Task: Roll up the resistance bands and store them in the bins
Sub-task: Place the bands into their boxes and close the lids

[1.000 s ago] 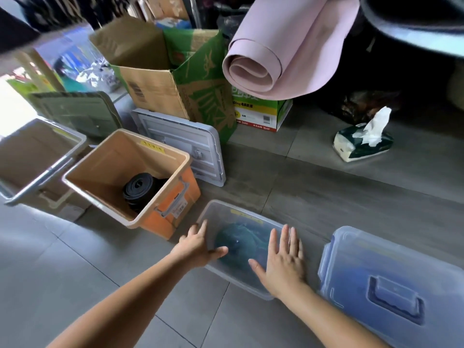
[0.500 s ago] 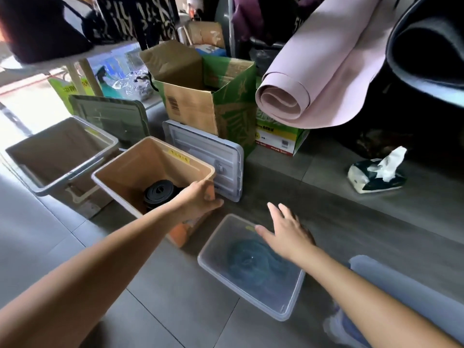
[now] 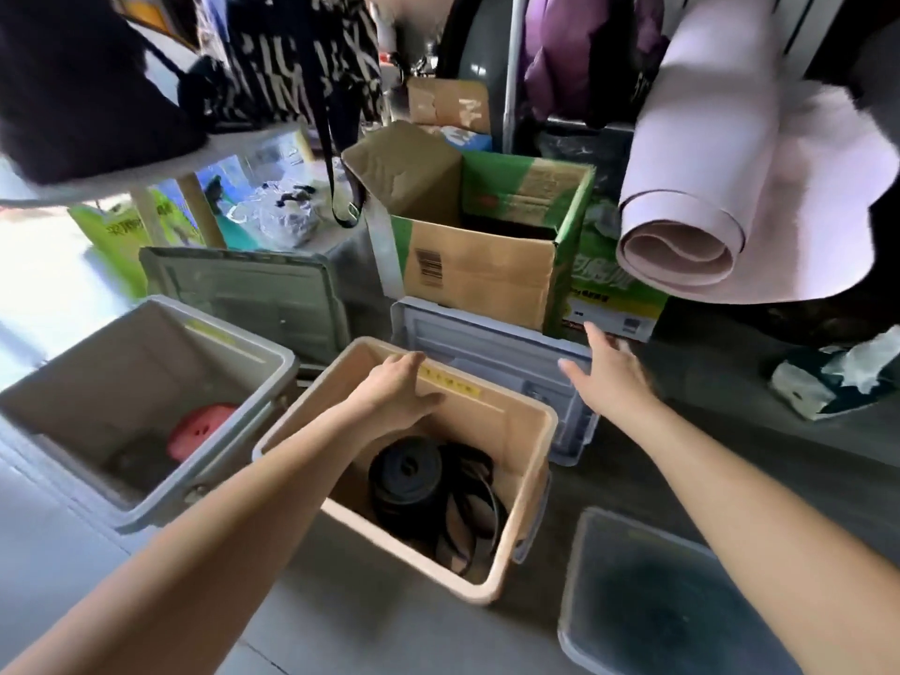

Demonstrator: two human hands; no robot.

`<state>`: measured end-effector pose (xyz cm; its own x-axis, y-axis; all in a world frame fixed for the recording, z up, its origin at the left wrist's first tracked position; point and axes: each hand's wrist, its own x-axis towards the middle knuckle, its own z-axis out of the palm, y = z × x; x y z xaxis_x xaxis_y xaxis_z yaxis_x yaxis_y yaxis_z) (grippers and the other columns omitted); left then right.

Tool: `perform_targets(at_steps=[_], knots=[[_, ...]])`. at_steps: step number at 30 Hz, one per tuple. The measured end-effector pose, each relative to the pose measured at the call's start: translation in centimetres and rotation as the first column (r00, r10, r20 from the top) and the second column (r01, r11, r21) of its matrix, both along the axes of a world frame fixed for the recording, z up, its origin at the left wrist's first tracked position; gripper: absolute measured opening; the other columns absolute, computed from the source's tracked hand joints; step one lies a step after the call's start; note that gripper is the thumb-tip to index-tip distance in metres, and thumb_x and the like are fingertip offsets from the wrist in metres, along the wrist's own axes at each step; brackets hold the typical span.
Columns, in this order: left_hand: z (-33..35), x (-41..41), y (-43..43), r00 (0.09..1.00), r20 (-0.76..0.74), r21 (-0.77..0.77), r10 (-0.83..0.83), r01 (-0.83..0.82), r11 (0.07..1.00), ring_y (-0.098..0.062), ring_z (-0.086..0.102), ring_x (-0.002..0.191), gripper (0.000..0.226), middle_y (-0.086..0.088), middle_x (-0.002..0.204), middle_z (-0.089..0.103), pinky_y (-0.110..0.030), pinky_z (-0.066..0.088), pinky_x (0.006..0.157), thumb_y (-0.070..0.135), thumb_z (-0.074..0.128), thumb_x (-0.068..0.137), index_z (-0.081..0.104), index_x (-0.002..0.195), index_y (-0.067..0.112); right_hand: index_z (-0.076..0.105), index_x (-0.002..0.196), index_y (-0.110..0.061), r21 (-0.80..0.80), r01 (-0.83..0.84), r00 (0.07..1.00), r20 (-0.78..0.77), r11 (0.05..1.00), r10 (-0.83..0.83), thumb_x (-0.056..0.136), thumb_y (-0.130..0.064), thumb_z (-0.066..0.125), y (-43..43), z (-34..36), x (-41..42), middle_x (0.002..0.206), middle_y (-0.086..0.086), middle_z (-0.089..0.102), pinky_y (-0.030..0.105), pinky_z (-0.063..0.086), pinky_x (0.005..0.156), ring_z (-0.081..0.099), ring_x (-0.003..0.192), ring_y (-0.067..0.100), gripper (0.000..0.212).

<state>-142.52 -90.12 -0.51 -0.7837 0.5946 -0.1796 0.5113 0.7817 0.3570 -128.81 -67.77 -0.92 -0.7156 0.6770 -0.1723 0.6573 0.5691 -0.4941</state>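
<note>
Okay, left hand (image 3: pixel 399 392) grips the far rim of the orange bin (image 3: pixel 492 421), fingers over the edge, thumb inside. Right hand (image 3: pixel 609 377) is spread wide, holding nothing, over the grey lid (image 3: pixel 487 348) leaning just behind that bin; contact unclear. Black rolled band (image 3: pixel 414 475) lies inside the bin. Grey bin (image 3: pixel 121 362) left of it holds a red roll (image 3: pixel 199 431).

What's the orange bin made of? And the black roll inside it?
The orange bin looks like smooth, matte plastic: moulded rim, even colour. The black roll seems rubbery, perhaps latex: dull, thin layers wound in a tight coil.
</note>
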Motion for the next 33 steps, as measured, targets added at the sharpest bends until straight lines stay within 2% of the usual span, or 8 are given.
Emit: perform_targets(at_steps=[3,11,15,20,23,25,27,33], knots=[[-0.1,-3.8,-1.2,0.996,-0.037,-0.02,-0.081,0.081,0.997,-0.028,0.042,0.126,0.069,-0.011,0.14,0.042,-0.035,0.039,0.098,0.045,0.061,0.084,0.034,0.142,0.017,0.019,0.149,-0.032,0.033,0.097,0.978,0.179,0.995,-0.102,0.098,-0.052,0.031,-0.2,-1.0,-2.4,0.15,0.016,0.028,0.046,0.037,0.1,0.037,0.131,0.037,0.056],[-1.0,-10.1,-3.3,0.992,0.034,0.005,-0.12,0.12,0.993,-0.031,0.04,0.126,0.07,-0.011,0.139,0.04,-0.041,0.039,0.1,0.047,0.059,0.085,0.032,0.142,0.017,0.054,0.106,-0.023,0.197,0.217,0.952,0.176,0.956,-0.252,0.099,-0.046,0.03,-1.8,-1.6,-3.6,0.099,0.005,0.041,0.033,0.039,0.068,0.048,0.081,0.028,0.034],[-0.9,-11.2,-4.1,0.999,0.022,0.074,-0.027,0.026,0.997,-0.036,0.037,0.128,0.068,-0.015,0.141,0.036,-0.042,0.035,0.099,0.051,0.049,0.089,0.027,0.143,0.015,0.049,0.094,-0.027,0.28,0.163,0.977,0.086,0.946,-0.194,0.098,-0.044,0.032,-4.5,-0.2,-2.9,0.097,0.004,0.047,0.032,0.033,0.06,0.044,0.071,0.024,0.025],[-0.2,-12.3,-4.3,0.981,0.157,0.367,0.115,-0.166,0.915,-0.039,0.036,0.127,0.058,-0.025,0.14,0.035,-0.045,0.031,0.1,0.048,0.031,0.097,0.028,0.138,0.006,0.047,0.112,-0.025,0.412,0.105,0.99,0.041,0.905,-0.133,0.097,-0.042,0.038,-7.3,2.4,-0.9,0.122,-0.001,0.049,0.036,0.04,0.066,0.049,0.079,0.031,0.024],[0.2,-13.8,-4.2,0.911,0.382,0.419,0.155,-0.321,0.849,-0.04,0.049,0.113,0.071,-0.027,0.124,0.051,-0.043,0.04,0.097,0.06,0.019,0.093,0.047,0.123,0.002,0.053,0.117,-0.013,0.54,0.069,0.997,-0.009,0.839,-0.077,0.093,-0.034,0.052,-9.8,2.6,0.6,0.127,0.004,0.052,0.04,0.046,0.067,0.053,0.075,0.041,0.031],[0.5,-14.2,-4.4,0.853,0.498,0.389,0.157,-0.381,0.839,-0.04,0.06,0.088,0.075,-0.031,0.095,0.058,-0.046,0.047,0.089,0.064,0.023,0.092,0.06,0.092,-0.001,0.056,0.115,-0.007,0.505,0.112,0.994,-0.049,0.856,-0.101,0.091,-0.027,0.057,-11.2,1.7,1.5,0.127,0.007,0.054,0.043,0.049,0.07,0.054,0.075,0.043,0.031],[0.4,-14.0,-4.7,0.765,0.617,0.375,0.183,-0.491,0.786,-0.032,0.058,0.067,0.062,-0.022,0.075,0.055,-0.042,0.053,0.078,0.061,0.037,0.091,0.052,0.067,0.005,0.058,0.113,-0.004,0.491,0.158,0.987,-0.107,0.857,-0.12,0.089,-0.021,0.062,-12.1,0.7,2.1,0.124,0.01,0.057,0.046,0.05,0.07,0.055,0.074,0.044,0.03],[0.1,-14.0,-6.3,0.57,0.793,0.331,0.214,-0.698,0.635,-0.019,0.06,0.053,0.02,-0.009,0.056,0.06,-0.04,0.055,0.086,0.012,0.072,0.075,0.059,0.065,0.002,0.065,0.098,0.005,0.652,0.099,0.97,-0.23,0.752,0.073,0.069,-0.008,0.082,-11.0,0.2,2.2,0.096,0.019,0.067,0.049,0.054,0.056,0.06,0.056,0.042,0.036]])
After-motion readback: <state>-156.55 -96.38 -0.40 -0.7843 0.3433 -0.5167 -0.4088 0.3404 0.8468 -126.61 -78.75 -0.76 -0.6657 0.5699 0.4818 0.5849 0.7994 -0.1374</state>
